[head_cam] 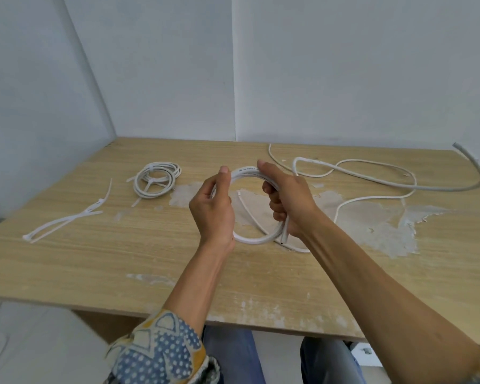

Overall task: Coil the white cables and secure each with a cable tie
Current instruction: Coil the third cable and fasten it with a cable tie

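— What lies farthest left of the cable loop [254, 239]?
— Loose cable ties [67, 220] on the surface [122, 267]. They overlap, so I cannot count them. Nearer the loop, also to its left, is a finished coil [155, 180] with ties round it.
— And the loop itself?
— It is held between both hands. I cannot tell whether its lower edge touches the surface. The left hand [214, 206] pinches its left side, thumb on top, and hides that stretch. The right hand [286, 200] has its fingers curled round the right side, with a cut end [283, 236] poking out below.
— And right of the loop?
— Slack cable [372, 176] wanders over the surface, its tip raised and blurred. I cannot make out whether it is one cable or two.
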